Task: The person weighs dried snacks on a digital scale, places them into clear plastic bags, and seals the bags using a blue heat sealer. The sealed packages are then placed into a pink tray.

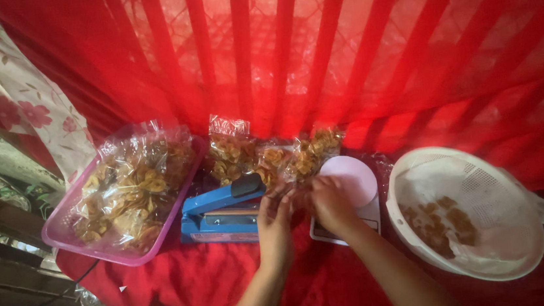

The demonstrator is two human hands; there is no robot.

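A red cloth (185, 285) is spread over the whole work surface and is hung up behind it as a striped backdrop. The blue heat sealer (221, 213) at the middle of the cloth is taken as the landmark.

Far to the right of the sealer, a round white perforated basket (507, 218) is set, lined with clear plastic; a small heap of brown chips (438, 220) is seen at its bottom. Just left of the sealer, touching or nearly touching it, a pink rectangular tray (62, 233) is placed, and it is filled with clear bags of yellow-brown chips (131, 191). Beyond the tray, at the far left, a flowered white fabric (25, 102) is hung.

Directly right of the sealer, a small white scale (353, 179) with a round pale platform is found. Behind the sealer and the scale, three small filled chip bags (272, 156) are stood in a row against the backdrop.

The left hand (275, 221) is held just at the sealer's right end, fingers curled narrowly. The right hand (329, 204) is held between the sealer and the scale, partly over the scale's edge, fingers bent inward. A small clear packet of chips (296, 193) is pinched between the two hands, just right of the sealer; its outline is largely hidden by the fingers.
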